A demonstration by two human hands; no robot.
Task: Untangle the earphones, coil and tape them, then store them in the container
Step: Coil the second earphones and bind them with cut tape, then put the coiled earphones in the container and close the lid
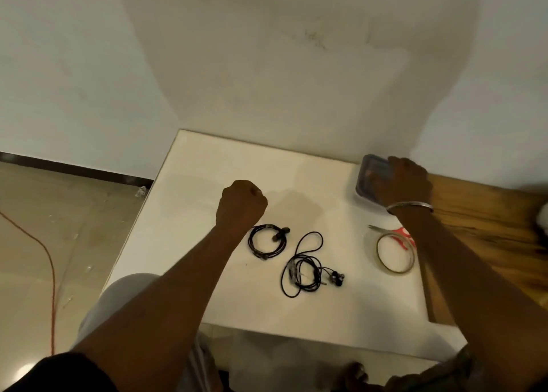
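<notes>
One coil (268,242) looks taped, centre; second earphones (308,270) lie loose. Left hand (241,203) fisted, empty; right hand (403,182) covers container (367,172), grip unclear.

White counter (189,184): coiled earphones (268,242) near centre, loose earphones (305,268) beside them; tape roll (396,253) touching scissors (401,233) by right edge; container (363,181) at far right corner.

We see black earphones (268,241) on our white counter (207,169), red scissors handles (403,233), a yellowish clear tape roll (396,271), a grey-blue-lidded container (360,181), and brown wood-grain board (489,228).
</notes>
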